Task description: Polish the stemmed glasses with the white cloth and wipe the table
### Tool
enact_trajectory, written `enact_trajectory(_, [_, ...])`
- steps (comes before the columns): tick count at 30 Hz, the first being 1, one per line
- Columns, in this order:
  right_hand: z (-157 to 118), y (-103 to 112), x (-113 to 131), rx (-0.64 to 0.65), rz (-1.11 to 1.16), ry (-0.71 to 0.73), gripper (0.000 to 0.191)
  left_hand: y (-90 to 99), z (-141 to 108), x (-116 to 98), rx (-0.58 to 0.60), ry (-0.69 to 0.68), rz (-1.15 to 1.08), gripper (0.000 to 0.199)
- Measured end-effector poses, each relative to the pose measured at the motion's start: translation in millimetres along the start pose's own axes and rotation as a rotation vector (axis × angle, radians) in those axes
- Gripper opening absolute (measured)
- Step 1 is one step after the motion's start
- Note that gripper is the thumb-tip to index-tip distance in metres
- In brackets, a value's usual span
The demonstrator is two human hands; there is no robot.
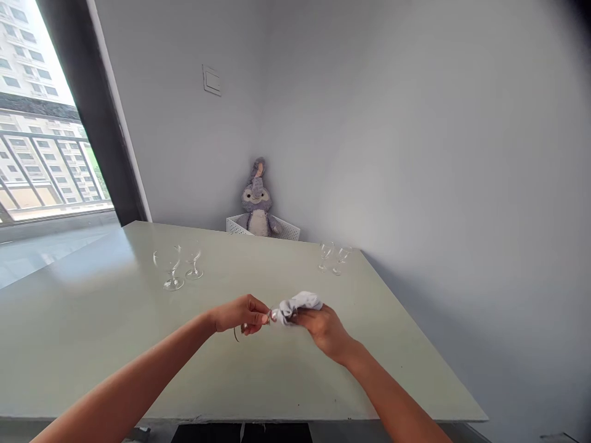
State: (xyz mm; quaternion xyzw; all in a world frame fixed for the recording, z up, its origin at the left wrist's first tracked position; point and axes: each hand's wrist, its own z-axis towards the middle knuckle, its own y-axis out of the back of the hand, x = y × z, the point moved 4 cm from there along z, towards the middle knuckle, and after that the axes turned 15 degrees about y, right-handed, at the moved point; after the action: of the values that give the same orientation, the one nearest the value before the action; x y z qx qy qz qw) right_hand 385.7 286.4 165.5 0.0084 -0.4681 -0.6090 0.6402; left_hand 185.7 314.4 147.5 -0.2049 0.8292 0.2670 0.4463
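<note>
- Two coupe glasses (170,267) stand upright on the pale green tabletop (78,332), left of the hands.
- The left hand (241,314) grips a tilted stemmed glass (272,316) by its stem.
- The right hand (324,329) closes a white cloth (300,301) around that glass's bowl.
- Two more coupe glasses (325,255) stand upright at the far right.

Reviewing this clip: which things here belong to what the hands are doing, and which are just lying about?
In use:
- left hand, gripping a clear glass
- right hand, holding a white cloth to that glass

Lying about:
- left pair of stemmed glasses
- right pair of stemmed glasses
- stuffed toy
- white basket
</note>
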Motion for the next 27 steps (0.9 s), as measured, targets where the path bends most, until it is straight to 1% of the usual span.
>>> enact_trajectory(1, [-1.0,7.7,-3.6,-0.087,-0.042,-0.006,0.029,3.8,2.2,2.8,-0.072,0.016,-0.013,0.041])
enact_trajectory(3, [-4.8,19.4,-6.2,-0.256,-0.134,-0.036,0.032,11.7,6.0,8.5,-0.269,0.067,0.045,0.041])
enact_trajectory(4, [-6.6,21.6,-3.9,-0.299,-0.188,-0.049,0.034,14.8,7.0,10.4,-0.372,0.093,0.109,0.039])
enact_trajectory(5, [-7.1,20.3,0.9,-0.292,-0.240,-0.050,0.037,16.5,7.5,11.1,-0.465,0.113,0.184,0.037])
enact_trajectory(6, [-6.2,15.4,7.6,-0.234,-0.281,-0.038,0.040,16.7,7.5,10.6,-0.547,0.120,0.262,0.035])
enact_trajectory(8, [-1.2,-1.8,23.1,-0.036,-0.325,0.024,0.047,12.9,6.7,6.6,-0.681,0.084,0.421,0.026])
enact_trajectory(9, [2.2,-11.1,29.9,0.056,-0.333,0.063,0.049,8.9,6.1,3.6,-0.735,0.040,0.503,0.021])
enact_trajectory(10, [6.2,-19.0,34.9,0.117,-0.335,0.094,0.049,4.0,5.4,0.3,-0.782,-0.022,0.593,0.017])
enact_trajectory(11, [10.7,-24.3,37.3,0.136,-0.339,0.110,0.048,-1.6,4.5,-3.1,-0.823,-0.105,0.687,0.015])
enact_trajectory(13, [20.8,-27.2,34.3,0.101,-0.344,0.093,0.044,-12.7,2.1,-8.0,-0.889,-0.292,0.860,0.017])
enact_trajectory(15, [29.9,-22.4,22.5,0.042,-0.297,0.015,0.038,-19.6,-0.6,-9.1,-0.937,-0.444,0.972,0.017])
enact_trajectory(17, [35.5,-14.5,4.7,-0.012,-0.152,-0.106,0.031,-21.5,-2.1,-7.9,-0.964,-0.521,1.021,0.015])
enact_trajectory(18, [36.4,-11.3,-5.9,-0.040,-0.036,-0.184,0.028,-21.1,-2.3,-7.0,-0.976,-0.536,1.032,0.019])
enact_trajectory(20, [33.2,-8.6,-28.5,-0.151,0.260,-0.368,0.028,-19.3,-1.5,-5.4,-1.006,-0.533,1.036,0.030])
enact_trajectory(21, [29.6,-9.5,-39.4,-0.245,0.417,-0.462,0.029,-18.1,-0.4,-4.8,-1.027,-0.515,1.026,0.032])
enact_trajectory(23, [19.7,-15.6,-57.4,-0.508,0.692,-0.623,0.027,-15.2,3.4,-4.0,-1.087,-0.459,0.974,0.033])
enact_trajectory(25, [11.1,-25.9,-66.6,-0.781,0.879,-0.695,0.023,-13.2,9.2,-4.1,-1.144,-0.402,0.912,0.033])
enact_trajectory(26, [9.1,-31.5,-67.2,-0.888,0.941,-0.687,0.021,-13.0,12.8,-4.7,-1.170,-0.378,0.887,0.033])
enact_trajectory(27, [8.9,-36.8,-65.5,-0.966,0.983,-0.653,0.021,-13.5,16.7,-6.0,-1.193,-0.360,0.869,0.033])
